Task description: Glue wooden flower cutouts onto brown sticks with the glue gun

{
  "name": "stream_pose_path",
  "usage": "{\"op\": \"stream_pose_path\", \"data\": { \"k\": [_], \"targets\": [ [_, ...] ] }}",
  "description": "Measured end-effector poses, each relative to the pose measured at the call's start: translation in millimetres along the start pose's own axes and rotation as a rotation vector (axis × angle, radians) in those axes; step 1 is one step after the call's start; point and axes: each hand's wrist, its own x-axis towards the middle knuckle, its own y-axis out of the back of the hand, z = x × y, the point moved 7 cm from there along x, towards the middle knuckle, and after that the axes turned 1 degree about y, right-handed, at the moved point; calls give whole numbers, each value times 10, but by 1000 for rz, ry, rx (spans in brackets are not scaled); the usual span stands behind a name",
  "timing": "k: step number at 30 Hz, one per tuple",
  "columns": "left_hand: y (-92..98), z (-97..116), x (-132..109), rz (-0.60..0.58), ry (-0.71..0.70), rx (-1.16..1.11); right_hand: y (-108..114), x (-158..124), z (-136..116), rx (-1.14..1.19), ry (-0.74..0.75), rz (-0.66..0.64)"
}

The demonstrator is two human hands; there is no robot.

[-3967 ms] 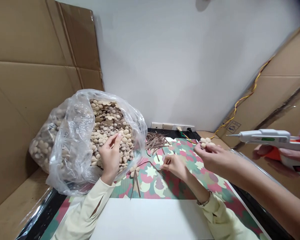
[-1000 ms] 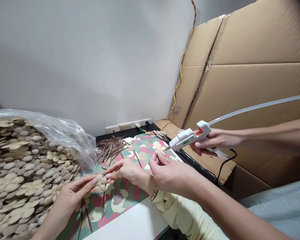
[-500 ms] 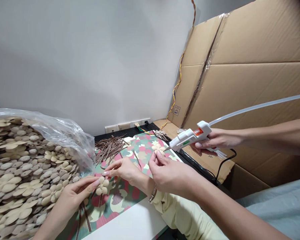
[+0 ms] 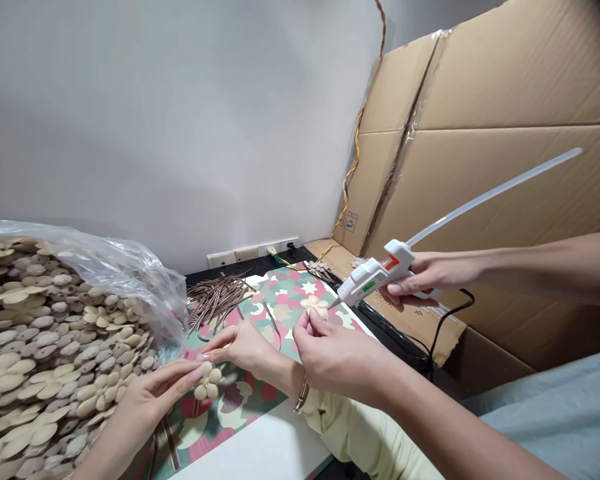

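My left hand (image 4: 147,397) pinches a beige padded flower (image 4: 209,381) between thumb and fingertips, over a camouflage-patterned sheet (image 4: 280,307). My right hand (image 4: 245,350), with a bracelet at its wrist, reaches in from the right. Its thumb and forefinger close at the flower's upper edge, against my left fingertips; what they grip there is hidden. To the right, a co-worker's hand (image 4: 330,347) holds another beige flower (image 4: 315,305). The co-worker's other hand (image 4: 430,273) grips a white hot glue gun (image 4: 375,277), its nozzle close beside that flower. A long clear glue stick (image 4: 500,193) sticks out of its back.
A clear plastic bag (image 4: 145,267) of beige and grey flowers (image 4: 40,347) fills the left. Thin brown strips (image 4: 220,297) lie heaped behind my hands. Large cardboard (image 4: 505,160) stands at right. A power strip (image 4: 253,253) and twisted yellow cord (image 4: 353,170) are at the wall.
The flower in my left hand has turned to face the camera more and sits slightly lower. The co-worker's glue gun has tilted, so its glue stick points higher.
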Motion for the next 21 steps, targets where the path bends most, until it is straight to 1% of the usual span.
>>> {"op": "stream_pose_path", "data": {
  "k": [1,2,3,5,7,10,12,16,19,21],
  "targets": [
    [-2,0,-3,-2,9,3,-29,-5,-11,-44,35,-50],
    [-1,1,-5,-1,15,1,-40,-15,-26,-25,84,-76],
    [3,1,-6,2,17,-4,-32,-26,-23,50,108,-78],
    [7,-4,-5,5,19,-12,-2,-42,26,91,97,-53],
    [20,-9,0,21,9,-11,10,-47,87,147,51,-45],
    [28,-6,10,32,-26,8,-17,-36,114,281,30,-92],
    [19,2,16,25,-44,21,-31,-28,105,299,42,-121],
    [7,19,12,21,-38,30,-13,-29,103,184,52,-105],
    [1,34,-1,19,-19,9,-25,-27,95,-23,61,-117],
    [-6,39,-5,13,-7,-12,-39,-20,88,-90,73,-132]
  ]
}}
